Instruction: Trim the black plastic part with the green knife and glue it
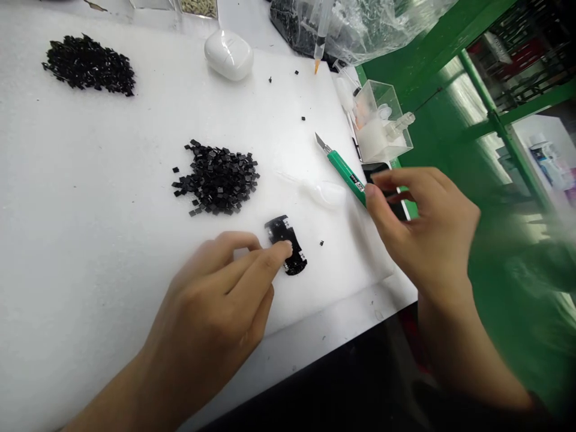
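Observation:
A small black plate [294,264] with curved ends and silvery spots lies on the white work surface. My left hand [220,300] holds it down with a fingertip at its middle; the other fingers are curled. My right hand [423,222] hovers at the right, its thumb and forefinger brought together in a pinch. Whatever may be between those tips is hidden. Just beside the right thumb, a green craft knife [345,173] lies with its blade uncovered, its rear end covered by the hand. A translucent dropper [321,193] lies between the knife and the plate.
Small black square pieces form a pile [220,180]; a second black pile [90,66] is farther left. A white rounded case [229,55], a syringe [321,39] and a clear box [382,120] stand toward the back. A green frame [450,144] borders the right.

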### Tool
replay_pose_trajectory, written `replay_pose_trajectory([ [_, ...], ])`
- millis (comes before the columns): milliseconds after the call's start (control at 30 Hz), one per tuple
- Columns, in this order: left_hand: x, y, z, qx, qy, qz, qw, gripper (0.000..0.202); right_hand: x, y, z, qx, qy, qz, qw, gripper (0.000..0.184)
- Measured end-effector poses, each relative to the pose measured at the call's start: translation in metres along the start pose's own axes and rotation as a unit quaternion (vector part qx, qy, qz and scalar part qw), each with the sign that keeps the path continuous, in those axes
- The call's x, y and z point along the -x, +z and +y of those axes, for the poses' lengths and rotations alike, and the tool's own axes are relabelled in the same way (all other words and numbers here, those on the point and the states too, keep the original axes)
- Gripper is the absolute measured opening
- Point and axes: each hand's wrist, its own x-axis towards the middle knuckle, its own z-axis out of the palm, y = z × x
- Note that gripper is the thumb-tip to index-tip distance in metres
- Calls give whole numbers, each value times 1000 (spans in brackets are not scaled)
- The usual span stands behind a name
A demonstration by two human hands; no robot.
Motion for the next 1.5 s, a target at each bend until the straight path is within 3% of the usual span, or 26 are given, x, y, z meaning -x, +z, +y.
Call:
replay_pose_trajectory([
  [67, -1, 0, 0, -4, 3, -3, 1000, 40, -10, 13, 7, 15, 4, -57, 998, 29],
  [133, -2, -1, 1, -7, 8, -8, 1000, 42, -18, 24, 10, 20, 1, -95, 995, 34],
  [267, -4, -2, 1, -30, 28, -12, 999, 50, -18, 20, 7, 75, 18, -85, 993, 35],
  [400, -5, -1, 1, -24, 27, -13, 999, 48, 16, -17, -9, 58, 70, -28, 995, 39],
  [467, -4, 0, 1, -8, 25, -20, 999, 48, 42, -34, -21, -62, 113, -112, 985, 38],
  [600, 1, 1, 1, -23, 21, -39, 999, 49, 90, -42, -48, -205, 82, -228, 948, 42],
  [700, 3, 2, 0, -38, 26, -34, 998, 45, 111, -31, -63, -229, 63, -224, 945, 50],
  [833, 0, 2, 0, -40, 34, -23, 998, 39, 119, -21, -69, -164, 53, -218, 961, 54],
  [1233, 0, 3, 1, -40, 29, -24, 999, 35, 119, -28, -73, -61, 39, -239, 968, 52],
  [1500, 0, 3, 0, -40, 29, -23, 999, 34, 119, -30, -71, -77, 43, -249, 964, 52],
])
